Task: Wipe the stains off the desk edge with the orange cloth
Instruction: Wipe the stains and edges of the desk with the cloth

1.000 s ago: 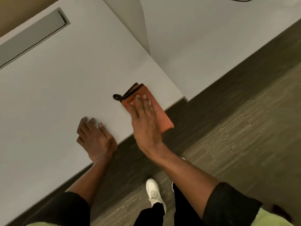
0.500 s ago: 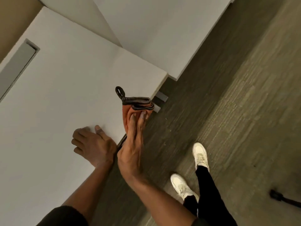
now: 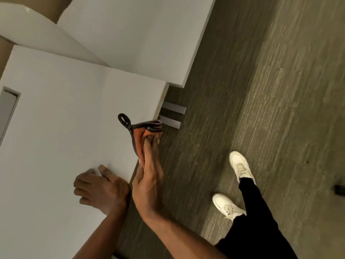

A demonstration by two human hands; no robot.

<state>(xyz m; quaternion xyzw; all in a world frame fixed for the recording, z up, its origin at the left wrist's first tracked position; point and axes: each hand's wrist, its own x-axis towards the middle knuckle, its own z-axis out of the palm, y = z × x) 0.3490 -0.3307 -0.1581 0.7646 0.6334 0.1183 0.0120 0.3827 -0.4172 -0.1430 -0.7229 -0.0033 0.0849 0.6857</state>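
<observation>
The orange cloth point(image 3: 139, 142), trimmed in dark binding with a small loop at its corner, is folded over the front edge of the white desk point(image 3: 61, 128). My right hand point(image 3: 149, 176) presses it flat against the vertical edge face, fingers straight and pointing away from me. My left hand point(image 3: 99, 187) rests on the desk top close to the same edge, fingers curled, holding nothing. No stains can be made out on the edge.
A second white desk point(image 3: 141, 38) adjoins at the far side. Two grey metal desk feet point(image 3: 171, 114) stick out onto the dark carpet under the corner. My white shoes point(image 3: 239, 165) stand on the carpet to the right. A grey cable slot point(image 3: 7, 113) sits at left.
My right hand has brought the cloth off the desk top and over onto the edge face, turning side-on. The view has swung right and down. My left hand has stayed put.
</observation>
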